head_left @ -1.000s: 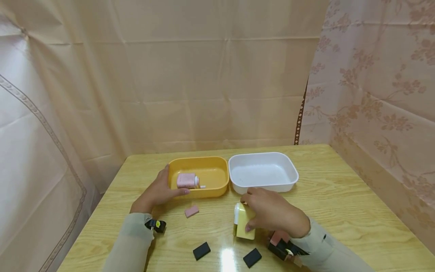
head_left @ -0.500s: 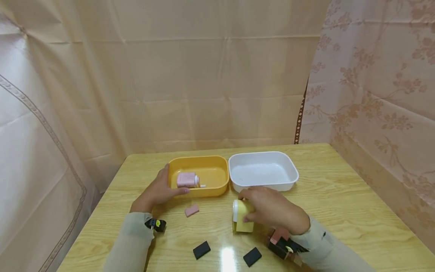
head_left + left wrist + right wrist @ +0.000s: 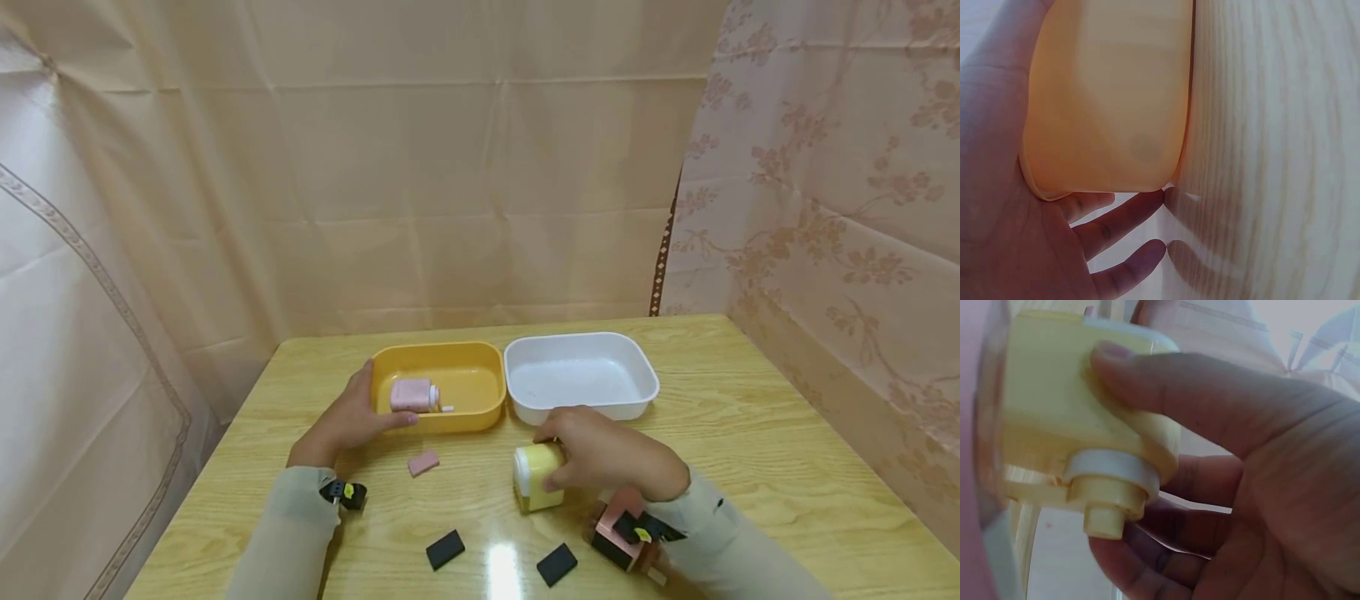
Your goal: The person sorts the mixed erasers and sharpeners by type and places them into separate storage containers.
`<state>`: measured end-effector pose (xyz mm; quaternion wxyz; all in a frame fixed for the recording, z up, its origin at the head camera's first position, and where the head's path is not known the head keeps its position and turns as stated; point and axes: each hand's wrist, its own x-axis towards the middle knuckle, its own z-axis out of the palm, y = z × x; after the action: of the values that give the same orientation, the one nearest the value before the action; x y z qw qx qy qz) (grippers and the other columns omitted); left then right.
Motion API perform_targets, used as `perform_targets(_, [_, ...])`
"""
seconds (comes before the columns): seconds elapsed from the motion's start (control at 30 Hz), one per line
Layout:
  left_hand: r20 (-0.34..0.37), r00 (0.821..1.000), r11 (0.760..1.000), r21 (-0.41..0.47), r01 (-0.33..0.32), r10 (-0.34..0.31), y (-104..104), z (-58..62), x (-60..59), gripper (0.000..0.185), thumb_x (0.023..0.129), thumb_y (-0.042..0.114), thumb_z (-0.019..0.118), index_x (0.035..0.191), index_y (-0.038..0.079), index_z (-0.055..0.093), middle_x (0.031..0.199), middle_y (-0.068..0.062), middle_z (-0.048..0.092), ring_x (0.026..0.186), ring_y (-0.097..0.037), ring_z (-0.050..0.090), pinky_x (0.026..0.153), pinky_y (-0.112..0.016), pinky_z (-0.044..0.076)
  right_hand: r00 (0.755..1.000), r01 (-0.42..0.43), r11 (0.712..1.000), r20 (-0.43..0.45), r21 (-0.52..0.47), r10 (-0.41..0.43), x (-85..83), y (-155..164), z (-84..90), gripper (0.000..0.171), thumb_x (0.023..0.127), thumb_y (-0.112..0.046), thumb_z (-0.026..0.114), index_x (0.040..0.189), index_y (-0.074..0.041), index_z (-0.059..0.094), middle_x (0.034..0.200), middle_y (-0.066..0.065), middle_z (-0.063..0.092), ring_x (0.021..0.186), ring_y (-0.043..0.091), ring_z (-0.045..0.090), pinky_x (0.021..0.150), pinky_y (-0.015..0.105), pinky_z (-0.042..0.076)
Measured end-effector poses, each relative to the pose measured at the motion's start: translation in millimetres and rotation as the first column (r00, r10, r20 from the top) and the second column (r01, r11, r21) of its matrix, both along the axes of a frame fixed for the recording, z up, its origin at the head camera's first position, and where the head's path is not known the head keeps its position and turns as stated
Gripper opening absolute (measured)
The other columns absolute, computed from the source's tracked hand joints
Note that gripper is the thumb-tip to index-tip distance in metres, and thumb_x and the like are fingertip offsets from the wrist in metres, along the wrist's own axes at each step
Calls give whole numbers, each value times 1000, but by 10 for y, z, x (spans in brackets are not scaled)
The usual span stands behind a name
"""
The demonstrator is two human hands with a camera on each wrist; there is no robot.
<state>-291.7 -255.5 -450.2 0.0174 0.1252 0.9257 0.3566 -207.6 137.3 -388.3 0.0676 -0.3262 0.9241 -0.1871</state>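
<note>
My left hand (image 3: 351, 422) holds the left end of a yellow plastic bin (image 3: 457, 361), thumb along the front and fingers past the end wall (image 3: 1110, 125). Inside that bin lies a pink and white pencil sharpener (image 3: 410, 396), its small white crank pointing right. My right hand (image 3: 611, 454) grips a yellow and white crank pencil sharpener (image 3: 543, 483) just in front of the white bin (image 3: 577, 379). In the right wrist view the thumb presses the yellow body, and a yellow knob (image 3: 1104, 522) with a white ring sticks out below. Other fingers are partly hidden behind it.
A pink block (image 3: 423, 463), perhaps an eraser, lies before the yellow bin. Two black blocks (image 3: 446, 550) lie nearer the front edge. A pink and black boxy object (image 3: 617, 529) stands under the right wrist, partly covered. Curtains surround the wooden table (image 3: 750, 467).
The right hand has turned the yellow pencil sharpener, so more of its white end shows, and shifted it slightly away from the front edge. The left hand and both bins stay put.
</note>
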Motion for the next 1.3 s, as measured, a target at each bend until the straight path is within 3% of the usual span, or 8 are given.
perform_targets(0.3, [15, 1000, 1000, -2, -9, 9, -2, 13, 9, 128, 68, 69, 87, 162, 19, 16, 152, -15, 38, 135, -34, 45, 116, -63, 34, 991, -56, 998, 118, -39, 60, -55, 117, -14, 39, 69, -32, 96, 100, -21, 74, 86, -17, 65, 78, 5, 58, 73, 26, 49])
perform_targets(0.7, [-2, 1000, 1000, 0, -7, 7, 22, 2, -24, 126, 68, 67, 88, 161, 18, 18, 150, -13, 39, 134, -34, 45, 117, -64, 34, 992, -84, 996, 91, -23, 86, -76, 219, -24, 35, 70, -30, 95, 96, -26, 73, 81, -16, 64, 73, 5, 57, 68, 25, 48])
perform_targets(0.97, [37, 999, 1000, -13, -25, 26, 34, -11, 3, 138, 69, 70, 85, 166, 17, 4, 162, -16, 29, 144, -38, 39, 119, -65, 30, 995, -43, 999, 88, -2, 43, -58, 191, -22, 32, 71, -34, 93, 97, -28, 75, 79, -18, 66, 67, 3, 57, 63, 26, 49])
perform_targets(1.3, [21, 1000, 1000, 10, -20, 19, 22, -28, 14, 128, 68, 68, 87, 163, 20, 16, 151, -12, 38, 135, -33, 45, 116, -63, 34, 999, -40, 999, 15, -7, 41, -46, 147, 14, 31, 72, -37, 92, 97, -28, 76, 75, -17, 63, 63, 2, 54, 57, 24, 46])
